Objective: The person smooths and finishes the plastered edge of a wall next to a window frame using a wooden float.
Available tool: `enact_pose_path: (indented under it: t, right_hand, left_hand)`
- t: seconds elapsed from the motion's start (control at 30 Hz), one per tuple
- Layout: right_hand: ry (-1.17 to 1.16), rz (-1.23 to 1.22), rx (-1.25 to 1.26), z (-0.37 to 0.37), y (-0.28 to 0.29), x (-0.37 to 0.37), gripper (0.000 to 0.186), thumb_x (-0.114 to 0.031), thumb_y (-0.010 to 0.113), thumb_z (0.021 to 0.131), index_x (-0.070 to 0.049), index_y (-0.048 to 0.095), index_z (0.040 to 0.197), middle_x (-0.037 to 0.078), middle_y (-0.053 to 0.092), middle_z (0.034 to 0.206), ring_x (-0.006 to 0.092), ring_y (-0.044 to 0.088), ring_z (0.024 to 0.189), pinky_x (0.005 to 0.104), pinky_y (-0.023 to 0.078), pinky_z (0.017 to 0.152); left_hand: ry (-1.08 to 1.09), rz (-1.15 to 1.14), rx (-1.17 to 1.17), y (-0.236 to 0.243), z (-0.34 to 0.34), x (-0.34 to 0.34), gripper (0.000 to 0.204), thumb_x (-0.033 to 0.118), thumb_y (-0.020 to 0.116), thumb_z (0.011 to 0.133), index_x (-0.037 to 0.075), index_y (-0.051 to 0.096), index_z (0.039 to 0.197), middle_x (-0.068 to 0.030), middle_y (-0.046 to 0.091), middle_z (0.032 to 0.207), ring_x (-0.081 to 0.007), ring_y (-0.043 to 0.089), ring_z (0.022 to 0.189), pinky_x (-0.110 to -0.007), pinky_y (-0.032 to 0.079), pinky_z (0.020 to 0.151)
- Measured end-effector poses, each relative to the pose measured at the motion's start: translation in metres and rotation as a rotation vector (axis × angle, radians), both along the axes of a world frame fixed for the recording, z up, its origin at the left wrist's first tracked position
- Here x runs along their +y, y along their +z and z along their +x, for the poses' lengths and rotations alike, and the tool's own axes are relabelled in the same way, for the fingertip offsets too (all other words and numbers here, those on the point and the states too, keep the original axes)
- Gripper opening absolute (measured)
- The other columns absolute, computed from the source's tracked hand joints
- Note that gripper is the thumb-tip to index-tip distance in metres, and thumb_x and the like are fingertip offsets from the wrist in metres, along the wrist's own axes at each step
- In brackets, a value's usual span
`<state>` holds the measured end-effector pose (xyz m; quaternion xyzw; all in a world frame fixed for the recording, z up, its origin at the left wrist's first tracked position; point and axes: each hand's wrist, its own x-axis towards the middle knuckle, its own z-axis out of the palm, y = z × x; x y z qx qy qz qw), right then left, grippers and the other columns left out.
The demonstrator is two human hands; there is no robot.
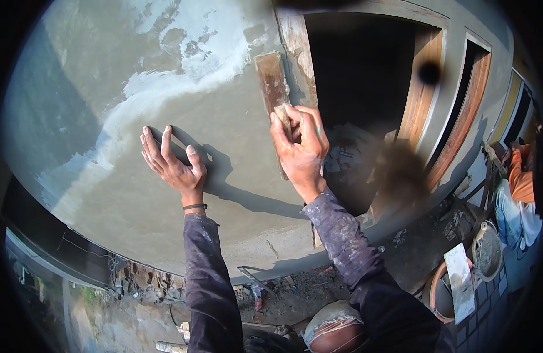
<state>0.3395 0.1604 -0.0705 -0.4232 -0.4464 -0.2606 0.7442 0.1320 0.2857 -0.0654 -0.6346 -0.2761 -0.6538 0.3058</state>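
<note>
Outdoors, a grey plastered wall [165, 88] fills most of the view, its wet cement smooth in the middle and streaked with paler, whitish patches toward the top. The left hand [172, 162] lies flat on the wall, fingers spread and holding nothing. The right hand [301, 147] has its grip closed around the handle of a wooden float [272, 85], which stands upright with its face against the wall, just beside a dark door opening [359, 76] with a timber frame [468, 106]. Below the wall, the ground [295, 291] is strewn with rubble and debris. Right of the door opening, a round bucket [489, 253] sits beside a flat board [459, 276], and a person in orange [521, 176] crouches near them.
</note>
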Motion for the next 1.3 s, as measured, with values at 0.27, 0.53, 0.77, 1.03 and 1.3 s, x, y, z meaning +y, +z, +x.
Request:
enact_pose_path:
  t: [0.27, 0.53, 0.77, 1.03, 1.3]
  right_hand:
    - [0.095, -0.106, -0.205, -0.022, -0.030, 0.005, 0.027, -0.007, 0.083, 0.085, 0.000, 0.068, 0.106, 0.012, 0.066, 0.103, 0.0273, 0.071, 0.083, 0.0383, 0.059, 0.067]
    - [0.067, -0.037, -0.116, -0.017, 0.003, 0.012, 0.025, -0.008, 0.080, 0.088, -0.001, 0.067, 0.108, 0.011, 0.065, 0.103, 0.0278, 0.070, 0.082, 0.0380, 0.059, 0.065]
    - [0.081, 0.019, 0.098, 0.000, -0.003, 0.002, 0.024, -0.006, 0.079, 0.091, 0.001, 0.065, 0.109, 0.010, 0.063, 0.102, 0.0183, 0.067, 0.075, 0.0317, 0.057, 0.061]
    - [0.088, -0.046, -0.202, -0.018, 0.021, 0.010, 0.023, -0.008, 0.080, 0.088, 0.000, 0.067, 0.105, 0.011, 0.065, 0.100, 0.0274, 0.071, 0.078, 0.0372, 0.058, 0.062]
    - [0.098, -0.052, -0.166, -0.012, 0.051, 0.007, 0.020, -0.011, 0.078, 0.091, 0.000, 0.065, 0.102, 0.012, 0.065, 0.101, 0.0304, 0.071, 0.082, 0.0393, 0.057, 0.065]
  left_hand:
    - [-0.003, 0.000, 0.001, 0.002, -0.004, -0.006, 0.053, 0.045, 0.052, 0.098, 0.020, 0.055, 0.145, -0.0153, 0.040, 0.163, -0.0367, 0.034, 0.152, -0.055, 0.020, 0.125]
    - [-0.019, -0.011, -0.010, 0.000, 0.007, -0.005, 0.052, 0.044, 0.052, 0.099, 0.019, 0.056, 0.144, -0.0148, 0.040, 0.163, -0.0362, 0.034, 0.152, -0.054, 0.020, 0.125]
    - [0.010, -0.029, -0.010, -0.006, 0.006, -0.004, 0.053, 0.042, 0.054, 0.096, 0.020, 0.055, 0.145, -0.0146, 0.041, 0.163, -0.0366, 0.034, 0.152, -0.055, 0.020, 0.125]
    - [-0.006, -0.009, -0.017, -0.001, -0.002, -0.004, 0.052, 0.042, 0.053, 0.097, 0.022, 0.056, 0.144, -0.0141, 0.041, 0.163, -0.0364, 0.035, 0.152, -0.055, 0.021, 0.125]
    - [-0.001, -0.018, -0.024, 0.002, 0.002, -0.007, 0.051, 0.044, 0.053, 0.097, 0.023, 0.056, 0.144, -0.0125, 0.041, 0.163, -0.0355, 0.034, 0.153, -0.055, 0.021, 0.125]
